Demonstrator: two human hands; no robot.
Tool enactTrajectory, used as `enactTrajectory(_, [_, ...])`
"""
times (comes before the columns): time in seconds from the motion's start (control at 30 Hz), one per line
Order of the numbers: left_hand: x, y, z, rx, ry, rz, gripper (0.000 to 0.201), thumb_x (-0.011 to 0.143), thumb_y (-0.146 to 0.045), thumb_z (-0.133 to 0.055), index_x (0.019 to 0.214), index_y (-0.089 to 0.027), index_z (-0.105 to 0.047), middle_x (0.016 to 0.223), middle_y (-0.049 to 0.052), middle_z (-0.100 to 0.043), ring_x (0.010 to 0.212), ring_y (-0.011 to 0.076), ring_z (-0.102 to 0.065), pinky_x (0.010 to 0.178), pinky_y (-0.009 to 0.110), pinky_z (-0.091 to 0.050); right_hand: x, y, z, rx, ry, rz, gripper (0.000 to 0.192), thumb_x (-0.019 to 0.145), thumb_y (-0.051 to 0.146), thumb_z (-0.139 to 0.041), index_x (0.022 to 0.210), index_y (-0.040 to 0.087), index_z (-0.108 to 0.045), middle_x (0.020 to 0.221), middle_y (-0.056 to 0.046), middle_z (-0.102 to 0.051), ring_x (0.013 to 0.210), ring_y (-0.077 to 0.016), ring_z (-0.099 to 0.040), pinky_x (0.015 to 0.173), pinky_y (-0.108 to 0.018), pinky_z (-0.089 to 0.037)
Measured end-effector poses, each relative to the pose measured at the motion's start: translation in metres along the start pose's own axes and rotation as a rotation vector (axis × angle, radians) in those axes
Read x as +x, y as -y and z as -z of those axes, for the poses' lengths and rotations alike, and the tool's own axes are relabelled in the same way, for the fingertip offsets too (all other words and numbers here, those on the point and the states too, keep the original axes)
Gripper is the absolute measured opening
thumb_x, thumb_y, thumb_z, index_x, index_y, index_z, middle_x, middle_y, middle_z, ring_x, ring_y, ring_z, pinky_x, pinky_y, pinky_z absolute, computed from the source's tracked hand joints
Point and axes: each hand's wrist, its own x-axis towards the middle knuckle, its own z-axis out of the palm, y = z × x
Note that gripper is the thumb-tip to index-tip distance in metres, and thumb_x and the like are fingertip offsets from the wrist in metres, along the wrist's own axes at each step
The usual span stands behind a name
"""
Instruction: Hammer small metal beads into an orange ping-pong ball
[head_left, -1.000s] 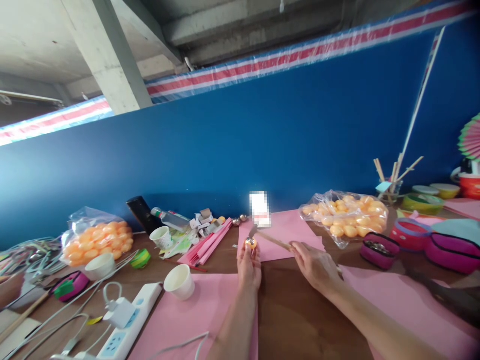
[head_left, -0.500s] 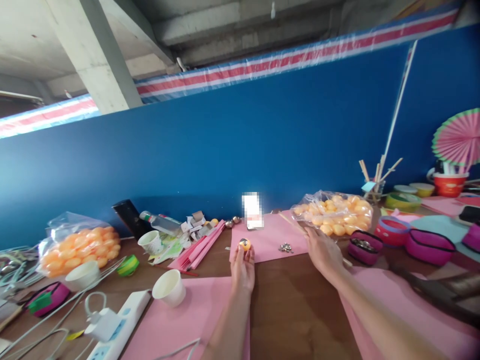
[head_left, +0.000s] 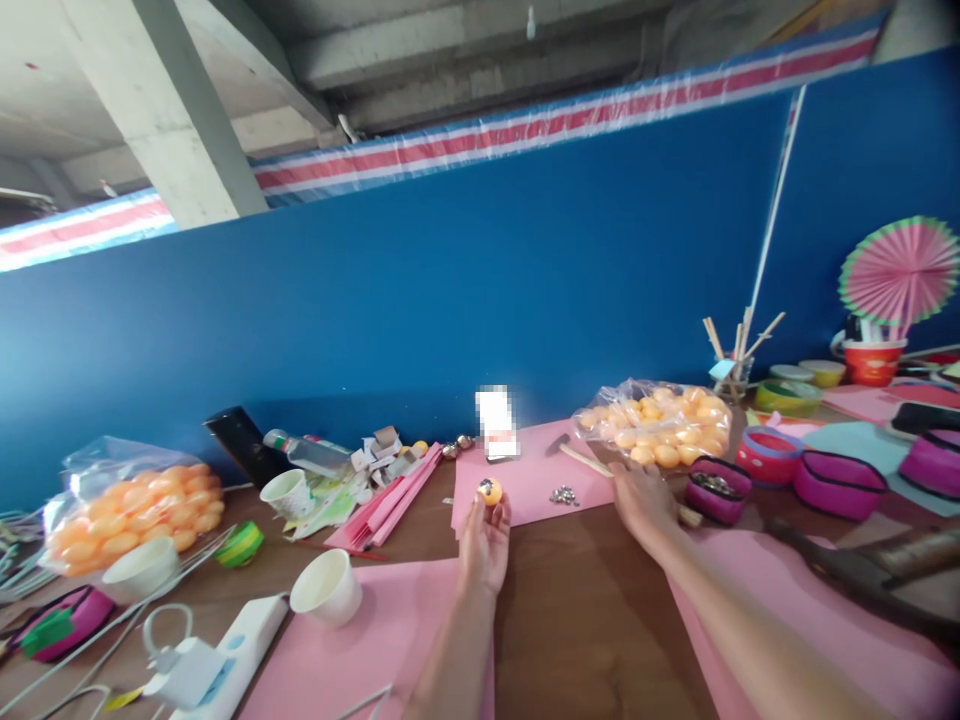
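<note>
My left hand (head_left: 485, 545) holds an orange ping-pong ball (head_left: 490, 491) at its fingertips, above the near edge of a pink sheet (head_left: 525, 495). Small dark metallic bits show on the ball's top. To the right, my right hand (head_left: 643, 500) is closed around the wooden handle of a hammer (head_left: 587, 460). The hammer's head points left over the sheet, and the handle's butt sticks out behind the hand. A small heap of shiny metal studs (head_left: 564, 495) lies on the sheet between my hands.
Bags of orange balls stand at left (head_left: 139, 510) and right (head_left: 660, 425). A magenta pouch (head_left: 718, 490) with metal pieces sits beside my right hand. A white cup (head_left: 326, 588) and power strip (head_left: 244, 650) are at left. A blue partition (head_left: 480, 270) rises behind.
The view has swung slightly right. The hammer's head, smeared before, now shows clearly at the end of its handle. My left hand still holds the ball, now turned slightly.
</note>
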Motion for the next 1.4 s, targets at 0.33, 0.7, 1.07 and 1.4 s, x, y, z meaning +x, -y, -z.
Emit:
enactTrajectory(0.33, [-0.004,-0.001,-0.004,0.015,0.002,0.038,0.011,0.075,-0.019,-0.057,0.082,-0.011,-0.060,0.085,0.011,-0.064,0.076,0.0146,-0.062,0.066,0.022,-0.052,-0.004,0.006,0.004,0.069,-0.111,0.107,0.025,0.082,0.016,-0.038,0.097,0.020,-0.058,0.094,-0.010,-0.058,0.090,-0.0228,-0.048,0.072,-0.033,-0.035])
enactTrajectory(0.7, [-0.003,0.002,-0.002,0.034,-0.014,0.073,0.013,0.074,-0.021,-0.057,0.082,-0.010,-0.059,0.083,0.011,-0.065,0.071,0.0129,-0.062,0.064,0.022,-0.051,-0.011,0.021,-0.001,0.439,-0.020,0.415,0.015,0.078,0.021,-0.048,0.076,0.019,-0.062,0.076,-0.002,-0.064,0.077,-0.0157,-0.055,0.077,-0.029,-0.036])
enactTrajectory(1.07, [-0.008,0.004,-0.001,0.089,0.086,0.083,0.032,0.073,-0.020,-0.059,0.105,-0.020,-0.055,0.092,0.007,-0.064,0.077,0.0151,-0.063,0.071,0.027,-0.050,-0.013,0.024,-0.004,0.569,-0.105,0.351,0.013,0.076,0.021,-0.045,0.073,0.018,-0.057,0.074,-0.003,-0.062,0.072,-0.0159,-0.056,0.069,-0.027,-0.040])
enactTrajectory(1.4, [-0.011,0.007,-0.005,0.148,0.145,0.051,0.039,0.069,-0.018,-0.064,0.107,-0.019,-0.056,0.094,0.006,-0.064,0.081,0.0130,-0.062,0.079,0.025,-0.047,-0.024,0.045,0.010,1.010,-0.006,0.281,0.013,0.077,0.029,-0.045,0.073,0.019,-0.052,0.070,-0.001,-0.059,0.066,-0.0150,-0.056,0.063,-0.026,-0.043])
